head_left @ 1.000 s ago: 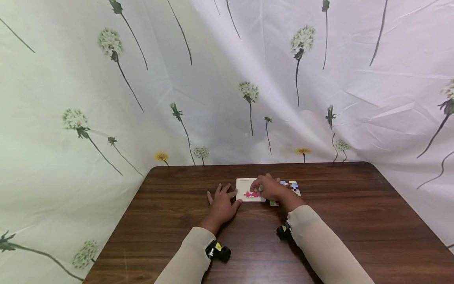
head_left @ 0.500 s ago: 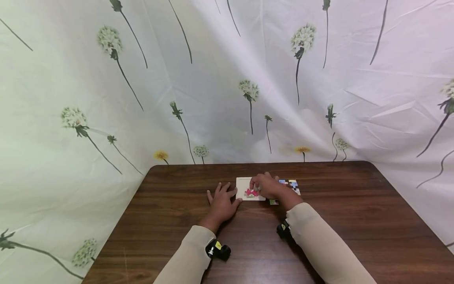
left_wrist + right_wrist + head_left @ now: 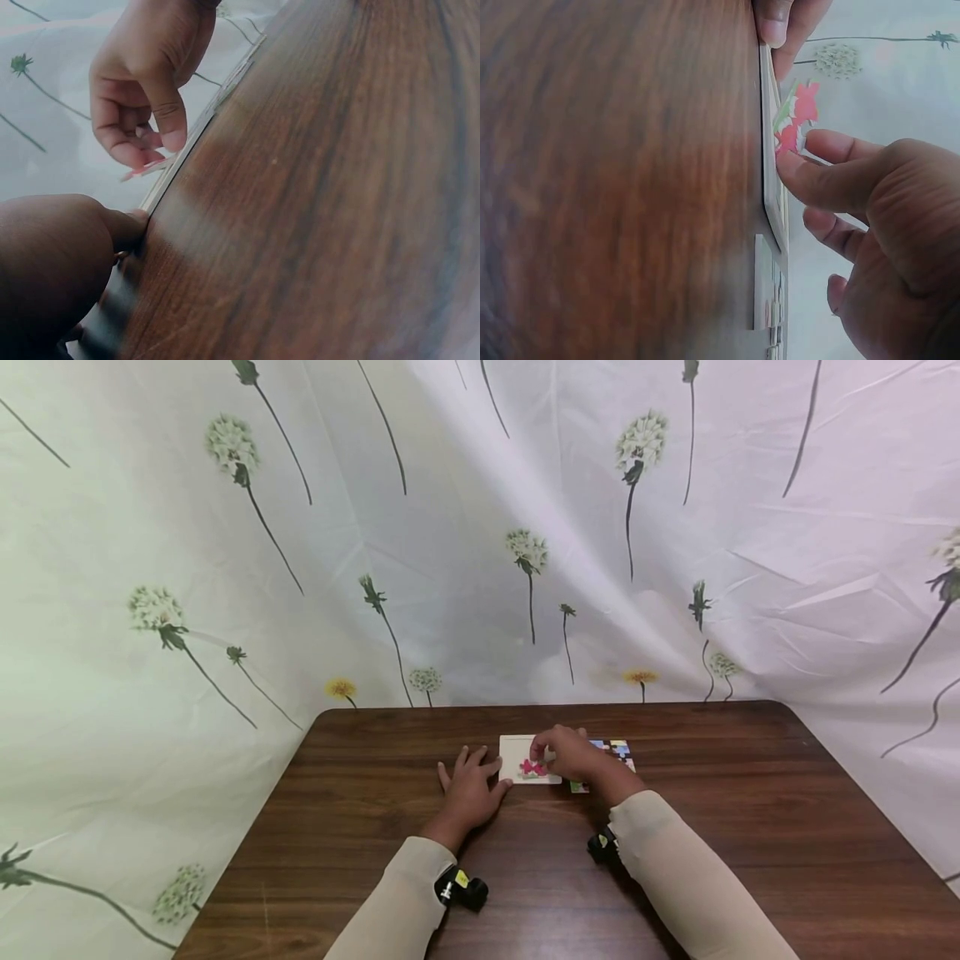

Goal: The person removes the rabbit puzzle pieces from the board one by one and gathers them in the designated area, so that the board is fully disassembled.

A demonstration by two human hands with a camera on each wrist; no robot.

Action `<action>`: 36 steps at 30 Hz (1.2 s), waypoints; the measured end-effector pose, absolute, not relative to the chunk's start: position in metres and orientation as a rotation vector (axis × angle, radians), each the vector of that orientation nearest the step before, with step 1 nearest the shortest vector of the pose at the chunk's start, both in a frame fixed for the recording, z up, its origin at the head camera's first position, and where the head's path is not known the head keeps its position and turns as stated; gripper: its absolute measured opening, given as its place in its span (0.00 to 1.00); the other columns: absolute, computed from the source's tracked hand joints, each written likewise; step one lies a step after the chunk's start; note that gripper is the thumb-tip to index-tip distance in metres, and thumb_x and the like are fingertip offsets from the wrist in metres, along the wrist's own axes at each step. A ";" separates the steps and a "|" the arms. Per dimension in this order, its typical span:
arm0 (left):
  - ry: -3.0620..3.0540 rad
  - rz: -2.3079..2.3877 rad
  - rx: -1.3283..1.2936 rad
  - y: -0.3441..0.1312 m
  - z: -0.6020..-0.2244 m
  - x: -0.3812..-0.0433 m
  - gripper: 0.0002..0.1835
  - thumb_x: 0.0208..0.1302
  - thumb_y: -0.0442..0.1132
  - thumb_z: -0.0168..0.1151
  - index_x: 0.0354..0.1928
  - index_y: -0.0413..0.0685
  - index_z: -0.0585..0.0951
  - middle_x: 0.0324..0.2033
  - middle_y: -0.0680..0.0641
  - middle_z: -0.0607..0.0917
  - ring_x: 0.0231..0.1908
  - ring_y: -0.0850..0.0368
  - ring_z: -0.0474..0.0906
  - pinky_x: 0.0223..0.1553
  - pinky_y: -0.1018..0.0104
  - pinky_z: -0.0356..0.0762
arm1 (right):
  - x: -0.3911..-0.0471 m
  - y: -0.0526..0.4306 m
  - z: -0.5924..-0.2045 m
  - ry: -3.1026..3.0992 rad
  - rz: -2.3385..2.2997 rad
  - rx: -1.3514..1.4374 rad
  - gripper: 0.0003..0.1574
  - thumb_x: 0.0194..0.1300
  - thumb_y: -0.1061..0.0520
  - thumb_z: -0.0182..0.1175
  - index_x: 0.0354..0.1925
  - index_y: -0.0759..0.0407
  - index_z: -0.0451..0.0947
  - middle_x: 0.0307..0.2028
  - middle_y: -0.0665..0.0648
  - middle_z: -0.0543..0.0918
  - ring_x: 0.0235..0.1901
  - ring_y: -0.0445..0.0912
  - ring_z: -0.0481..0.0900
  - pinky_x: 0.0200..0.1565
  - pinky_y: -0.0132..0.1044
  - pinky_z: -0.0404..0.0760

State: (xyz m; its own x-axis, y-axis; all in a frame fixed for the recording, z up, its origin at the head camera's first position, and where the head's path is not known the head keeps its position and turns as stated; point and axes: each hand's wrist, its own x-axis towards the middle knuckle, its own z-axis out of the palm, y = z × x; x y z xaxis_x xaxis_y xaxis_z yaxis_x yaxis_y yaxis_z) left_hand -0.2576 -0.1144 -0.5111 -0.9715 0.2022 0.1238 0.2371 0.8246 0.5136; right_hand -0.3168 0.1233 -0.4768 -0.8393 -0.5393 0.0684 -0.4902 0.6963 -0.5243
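Note:
My right hand [image 3: 576,757] pinches pink puzzle pieces [image 3: 805,105] between thumb and index finger. In the right wrist view they look like two joined pieces with green and white parts, tilted up off a pale puzzle board [image 3: 513,750]. That flat, rimmed board lies on the table beneath the hand. To its left, my left hand [image 3: 469,795] rests with spread fingers, the thumb and a fingertip touching the board's left edge. The left wrist view shows the thumb against the board's rim. My right hand hides part of the board.
Several joined puzzle pieces in blue, yellow and white [image 3: 621,750] lie right of the board, partly under my right forearm. The brown wooden table [image 3: 375,802] ends at a white curtain [image 3: 465,568] with dandelion prints behind it.
My right hand and the pink pieces shift very slightly to the right over the board. My left hand stays in place.

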 end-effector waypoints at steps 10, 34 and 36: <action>-2.928 -0.848 -0.362 -0.115 -0.512 -0.257 0.27 0.79 0.55 0.66 0.73 0.53 0.84 0.80 0.38 0.72 0.85 0.29 0.54 0.77 0.13 0.36 | -0.316 0.123 -0.476 2.826 -0.863 -0.827 0.10 0.70 0.63 0.74 0.35 0.48 0.87 0.38 0.46 0.90 0.43 0.43 0.82 0.57 0.57 0.64; -2.934 -0.845 -0.346 -0.114 -0.514 -0.258 0.27 0.79 0.55 0.67 0.72 0.54 0.84 0.81 0.39 0.71 0.85 0.29 0.54 0.78 0.14 0.36 | -0.309 0.136 -0.477 2.640 -1.269 -0.815 0.07 0.76 0.66 0.66 0.42 0.57 0.89 0.38 0.53 0.87 0.39 0.45 0.79 0.49 0.44 0.81; -2.933 -0.844 -0.343 -0.114 -0.515 -0.258 0.27 0.79 0.55 0.67 0.73 0.54 0.84 0.81 0.39 0.71 0.85 0.29 0.53 0.78 0.14 0.36 | -0.308 0.140 -0.477 2.626 -1.291 -0.823 0.05 0.75 0.66 0.67 0.42 0.60 0.89 0.37 0.54 0.87 0.39 0.46 0.79 0.46 0.43 0.81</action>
State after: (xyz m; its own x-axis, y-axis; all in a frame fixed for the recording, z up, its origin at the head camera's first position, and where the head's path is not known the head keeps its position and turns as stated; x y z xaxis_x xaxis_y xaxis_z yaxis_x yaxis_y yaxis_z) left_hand -0.2583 -0.1143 -0.5147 -0.9726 0.1937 0.1287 0.2325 0.8243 0.5162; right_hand -0.3082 0.1397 -0.4769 -0.8487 -0.5096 0.1416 -0.4233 0.4938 -0.7596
